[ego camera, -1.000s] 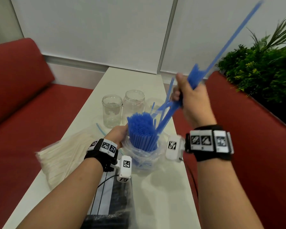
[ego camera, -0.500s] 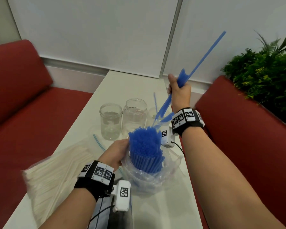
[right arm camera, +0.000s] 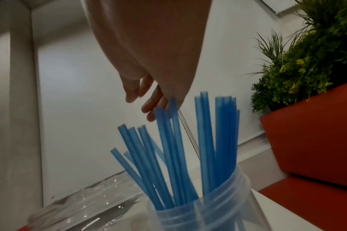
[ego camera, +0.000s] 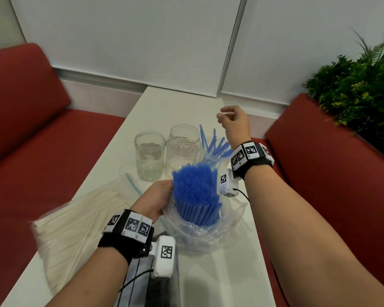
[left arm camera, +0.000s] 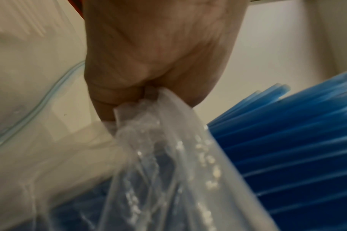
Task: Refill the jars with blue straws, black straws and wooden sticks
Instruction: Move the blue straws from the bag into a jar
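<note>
Three clear jars stand in a row on the white table (ego camera: 220, 273). The left jar (ego camera: 150, 156) and middle jar (ego camera: 182, 147) hold no straws. The right jar (ego camera: 211, 159) (right arm camera: 218, 211) holds several loose blue straws (ego camera: 215, 145) (right arm camera: 174, 156). My right hand (ego camera: 225, 115) (right arm camera: 146, 101) hovers just above those straws, fingers relaxed and holding nothing. My left hand (ego camera: 164, 189) (left arm camera: 148, 62) grips the rim of a clear plastic bag (ego camera: 195, 235) (left arm camera: 168, 156). A thick upright bundle of blue straws (ego camera: 195, 191) (left arm camera: 287, 140) stands in that bag.
A bag of pale wooden sticks (ego camera: 75, 218) lies at the table's left edge. A bag of black straws (ego camera: 157, 291) lies under my left wrist. Red sofas (ego camera: 31, 129) (ego camera: 341, 173) flank the narrow table. A green plant (ego camera: 353, 85) stands at the right.
My right hand brought a handful of blue straws down from the air to the right jar and let them go; it now hangs bare above them. The left hand kept hold of the bag.
</note>
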Demonstrator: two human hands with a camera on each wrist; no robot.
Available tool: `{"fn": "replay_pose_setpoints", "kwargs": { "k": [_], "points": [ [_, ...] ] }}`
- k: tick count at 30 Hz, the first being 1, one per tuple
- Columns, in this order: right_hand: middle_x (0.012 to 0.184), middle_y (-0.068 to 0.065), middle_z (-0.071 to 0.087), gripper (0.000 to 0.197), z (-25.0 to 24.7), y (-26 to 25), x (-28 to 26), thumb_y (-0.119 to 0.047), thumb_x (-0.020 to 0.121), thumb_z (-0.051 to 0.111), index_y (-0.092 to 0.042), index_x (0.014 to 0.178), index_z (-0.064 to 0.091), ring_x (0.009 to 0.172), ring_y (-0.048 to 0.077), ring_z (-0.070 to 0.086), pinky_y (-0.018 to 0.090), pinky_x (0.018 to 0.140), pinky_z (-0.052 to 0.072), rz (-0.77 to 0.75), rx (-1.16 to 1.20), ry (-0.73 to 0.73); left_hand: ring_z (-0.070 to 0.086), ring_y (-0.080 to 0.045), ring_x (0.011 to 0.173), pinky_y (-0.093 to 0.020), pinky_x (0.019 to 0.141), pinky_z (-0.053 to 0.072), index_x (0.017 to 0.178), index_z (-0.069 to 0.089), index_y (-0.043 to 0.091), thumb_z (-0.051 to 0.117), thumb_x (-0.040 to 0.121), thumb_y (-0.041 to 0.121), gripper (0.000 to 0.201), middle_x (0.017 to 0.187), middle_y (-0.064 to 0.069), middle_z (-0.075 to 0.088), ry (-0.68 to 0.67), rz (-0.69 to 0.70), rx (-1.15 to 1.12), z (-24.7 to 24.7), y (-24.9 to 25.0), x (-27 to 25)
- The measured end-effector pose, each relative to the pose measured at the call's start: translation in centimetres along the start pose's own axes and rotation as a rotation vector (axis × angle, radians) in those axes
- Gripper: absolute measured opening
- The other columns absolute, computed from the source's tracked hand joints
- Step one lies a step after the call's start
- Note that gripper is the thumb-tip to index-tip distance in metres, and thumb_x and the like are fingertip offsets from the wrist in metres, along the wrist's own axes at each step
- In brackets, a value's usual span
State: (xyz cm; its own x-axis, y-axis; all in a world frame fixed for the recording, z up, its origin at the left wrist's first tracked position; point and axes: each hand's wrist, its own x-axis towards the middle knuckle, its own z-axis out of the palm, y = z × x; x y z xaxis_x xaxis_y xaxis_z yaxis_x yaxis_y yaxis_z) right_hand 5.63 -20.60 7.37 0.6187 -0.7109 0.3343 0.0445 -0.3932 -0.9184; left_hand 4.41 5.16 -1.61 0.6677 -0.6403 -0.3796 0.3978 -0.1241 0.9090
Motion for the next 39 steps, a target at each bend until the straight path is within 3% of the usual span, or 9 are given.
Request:
{"fn": "replay_pose_setpoints", "kwargs": {
  "k": [5,8,12,18,22,26,32,35,39],
  "points": [
    [0.098,-0.012,0.066,0.017,-1.4,-2.8,-1.6,-0.015,0.099,0.057,-0.02,0.115,0.062,0.088,-0.004,0.061,0.014,0.083,0.047,-0.144,0.052,0.095,0.073,-0.032,0.091,-0.036,0.071,0.058,0.111,0.07,-0.007,0.055,0.104,0.016,0.029,0.106,-0.024,0.075,0.012,-0.021,-0.005,-0.1,0.1,-0.5],
    [0.1,-0.002,0.073,0.031,-3.3,-4.9,-4.9,-0.002,0.091,0.047,-0.02,0.112,0.063,0.1,0.009,0.068,0.024,0.091,0.053,-0.202,0.13,-0.051,0.07,-0.034,0.092,-0.036,0.071,0.056,0.108,0.069,-0.007,0.053,0.104,0.013,0.026,0.109,-0.027,0.072,0.025,-0.041,-0.011,0.0,0.4,-1.1],
    [0.109,0.008,0.066,0.043,-5.2,-4.1,-12.5,0.0,0.077,0.049,-0.02,0.115,0.055,0.1,0.023,0.066,0.035,0.087,0.054,-0.013,0.386,-0.287,0.069,-0.042,0.107,-0.047,0.088,0.058,0.119,0.065,-0.014,0.053,0.104,0.012,0.032,0.117,-0.031,0.069,0.032,-0.063,0.01,0.4,0.8,-1.1],
    [0.129,0.008,0.054,0.077,-6.0,0.3,-23.1,-0.01,0.067,0.071,-0.044,0.129,0.04,0.115,0.02,0.062,0.026,0.085,0.054,0.19,0.244,-0.541,0.066,-0.041,0.115,-0.058,0.107,0.048,0.128,0.062,-0.01,0.055,0.105,0.024,0.042,0.122,-0.026,0.069,0.033,-0.071,-0.054,1.4,0.5,-1.1],
    [0.131,0.004,0.058,0.064,-4.4,1.3,-25.2,0.002,0.087,0.061,-0.035,0.136,0.038,0.119,0.016,0.061,0.021,0.085,0.055,0.198,0.154,-0.384,0.063,-0.046,0.119,-0.062,0.109,0.044,0.128,0.061,-0.01,0.056,0.104,0.032,0.049,0.125,-0.029,0.067,0.035,-0.066,-0.068,2.0,-0.1,-1.6],
    [0.13,-0.016,0.058,0.048,-4.3,0.3,-25.1,-0.004,0.1,0.05,-0.031,0.139,0.042,0.117,-0.014,0.054,0.005,0.092,0.044,0.14,0.14,-0.25,0.065,-0.045,0.115,-0.062,0.107,0.047,0.128,0.062,-0.008,0.057,0.103,0.031,0.047,0.123,-0.027,0.069,0.061,-0.074,-0.035,1.9,-0.2,-1.9],
    [0.12,-0.019,0.06,0.027,-4.3,-1.6,-24.5,-0.017,0.105,0.052,-0.037,0.122,0.045,0.114,-0.007,0.058,0.009,0.091,0.043,0.027,0.175,-0.089,0.068,-0.041,0.112,-0.058,0.105,0.05,0.131,0.062,-0.005,0.057,0.104,0.029,0.044,0.119,-0.024,0.071,0.086,-0.097,0.019,1.8,0.0,-1.9],
    [0.125,-0.004,0.059,0.024,-3.8,-1.7,-25.0,-0.019,0.104,0.055,-0.026,0.126,0.05,0.12,0.009,0.057,0.019,0.099,0.044,0.08,0.108,-0.111,0.069,-0.04,0.109,-0.058,0.103,0.051,0.13,0.063,-0.003,0.057,0.103,0.03,0.043,0.116,-0.023,0.072,0.093,-0.105,0.04,1.6,0.1,-2.0],
    [0.114,0.004,0.064,0.017,-4.5,-3.2,-24.2,-0.033,0.102,0.057,-0.021,0.114,0.062,0.106,0.014,0.062,0.015,0.087,0.047,0.034,0.092,-0.01,0.075,-0.036,0.092,-0.046,0.079,0.063,0.122,0.067,-0.003,0.058,0.103,0.033,0.042,0.102,-0.019,0.077,0.118,-0.097,0.047,1.2,0.0,-1.6]
  ]
}}
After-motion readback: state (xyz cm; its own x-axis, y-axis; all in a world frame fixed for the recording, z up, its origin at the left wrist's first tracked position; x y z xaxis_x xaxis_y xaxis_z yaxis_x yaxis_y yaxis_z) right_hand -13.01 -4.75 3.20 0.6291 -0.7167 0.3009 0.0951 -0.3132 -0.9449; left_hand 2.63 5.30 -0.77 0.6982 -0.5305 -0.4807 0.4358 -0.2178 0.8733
